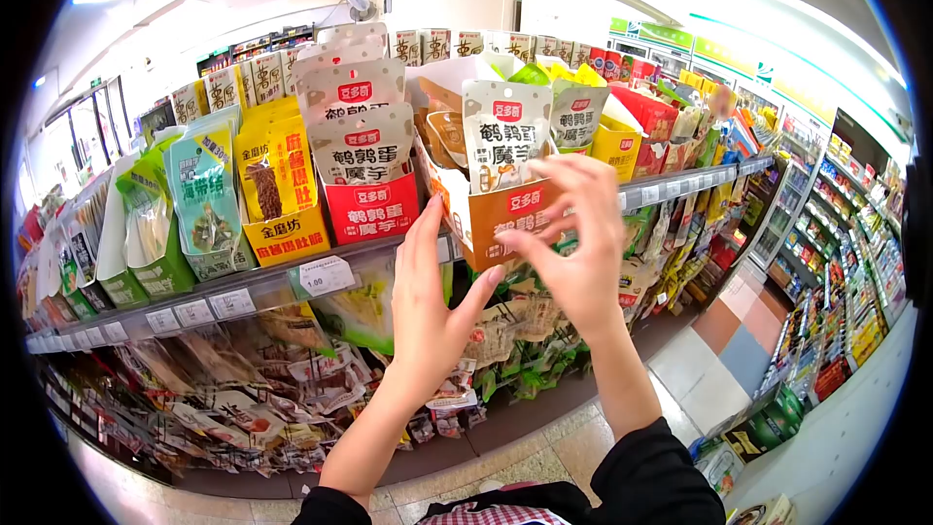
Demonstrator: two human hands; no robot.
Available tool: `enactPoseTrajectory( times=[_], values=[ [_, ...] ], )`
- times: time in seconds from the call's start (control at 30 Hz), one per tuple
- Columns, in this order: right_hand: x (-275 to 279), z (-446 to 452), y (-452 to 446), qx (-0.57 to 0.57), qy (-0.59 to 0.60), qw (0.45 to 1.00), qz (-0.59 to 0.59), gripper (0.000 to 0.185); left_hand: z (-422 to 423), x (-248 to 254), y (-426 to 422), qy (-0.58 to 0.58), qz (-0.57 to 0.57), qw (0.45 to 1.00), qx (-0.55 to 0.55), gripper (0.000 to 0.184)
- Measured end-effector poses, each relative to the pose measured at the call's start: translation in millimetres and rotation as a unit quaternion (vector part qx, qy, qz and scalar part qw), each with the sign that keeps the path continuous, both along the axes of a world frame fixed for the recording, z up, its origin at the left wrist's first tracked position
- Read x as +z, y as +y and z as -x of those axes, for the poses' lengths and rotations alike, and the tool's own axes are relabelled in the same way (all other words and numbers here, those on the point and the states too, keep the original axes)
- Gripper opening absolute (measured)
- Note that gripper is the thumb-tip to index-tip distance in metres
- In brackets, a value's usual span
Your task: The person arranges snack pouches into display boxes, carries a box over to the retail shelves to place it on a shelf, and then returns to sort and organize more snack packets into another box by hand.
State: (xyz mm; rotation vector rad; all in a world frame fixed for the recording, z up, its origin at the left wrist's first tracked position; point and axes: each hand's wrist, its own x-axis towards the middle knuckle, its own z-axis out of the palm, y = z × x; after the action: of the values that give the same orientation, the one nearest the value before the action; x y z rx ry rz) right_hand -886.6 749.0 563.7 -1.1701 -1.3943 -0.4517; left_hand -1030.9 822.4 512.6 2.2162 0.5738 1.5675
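Observation:
An orange-brown display box (510,226) of snack pouches juts past the shelf's front edge, turned at an angle. A grey-and-white pouch (503,126) stands upright at its front, with brown packs behind it. My left hand (426,297) has its fingers stretched out along the box's left side, fingertips at or touching the cardboard. In front of the box's right side is my right hand (583,243), its fingers spread and curved, thumb apart from them. Whether it touches the box is unclear. A red box (371,209) of similar pouches stands just left.
Yellow pouches (277,160) and teal pouches (206,190) stand farther left. A yellow box (614,151) is to the right. Price labels line the shelf edge (233,305); one large price tag (323,277) sticks out. Packets (525,340) hang below. An aisle floor (692,369) lies right.

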Motion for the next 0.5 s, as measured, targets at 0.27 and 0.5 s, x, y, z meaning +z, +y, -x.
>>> enactPoseTrajectory(
  times=[0.27, 0.5],
  values=[
    [-5, -75, 19, 0.277, 0.205, 0.913, 0.22, 0.086, -5, 13, 13, -0.041, 0.131, 0.986, -0.093, 0.088],
    [-7, -77, 22, 0.341, 0.184, 0.89, 0.239, 0.088, -5, 21, 12, -0.052, 0.189, 0.969, -0.15, 0.094]
  ],
)
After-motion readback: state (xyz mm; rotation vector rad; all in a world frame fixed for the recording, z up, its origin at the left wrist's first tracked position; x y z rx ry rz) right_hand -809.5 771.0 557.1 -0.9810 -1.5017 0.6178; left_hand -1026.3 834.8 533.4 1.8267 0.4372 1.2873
